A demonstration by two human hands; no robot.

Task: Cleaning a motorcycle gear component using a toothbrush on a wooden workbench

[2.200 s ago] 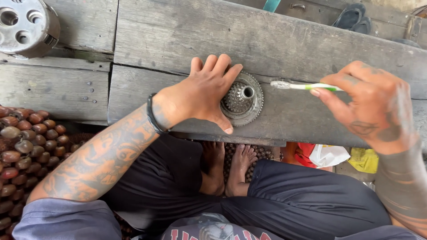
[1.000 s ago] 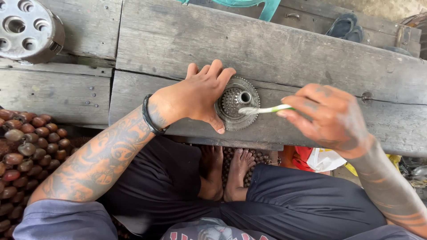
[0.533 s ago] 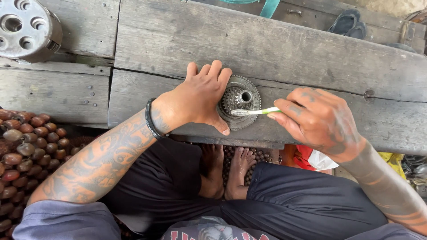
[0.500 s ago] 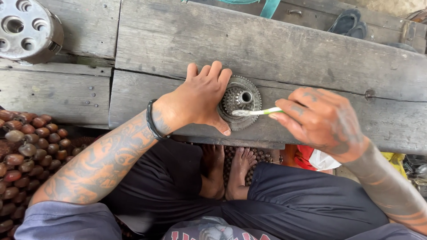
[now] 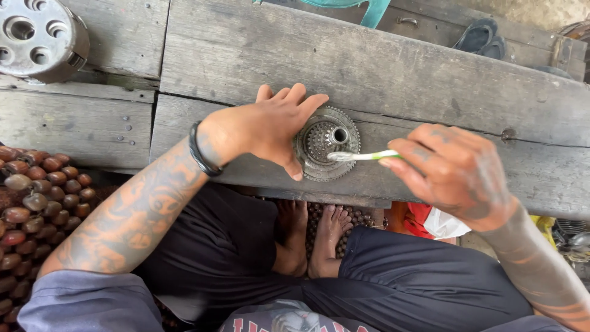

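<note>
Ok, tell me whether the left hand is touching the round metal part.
Touching. The head view shows the left hand pressed against the round metal part, thumb along its left rim.

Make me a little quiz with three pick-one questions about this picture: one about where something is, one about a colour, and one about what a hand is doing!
1. Where is the big round metal drum with holes?
A. top left on the wooden bench
B. in the person's lap
C. under the right hand

2. What colour is the toothbrush handle?
A. red and black
B. white and green
C. all blue

3. What is the left hand doing?
A. hanging in the air
B. holding the toothbrush
C. resting on the round perforated metal part

Answers:
1. A, since the drum sits at the top left corner on the wooden bench.
2. B, since the handle shows white with green near the right hand.
3. C, since its fingers and thumb lie against the part's edge while the right hand holds the brush on it.
</note>
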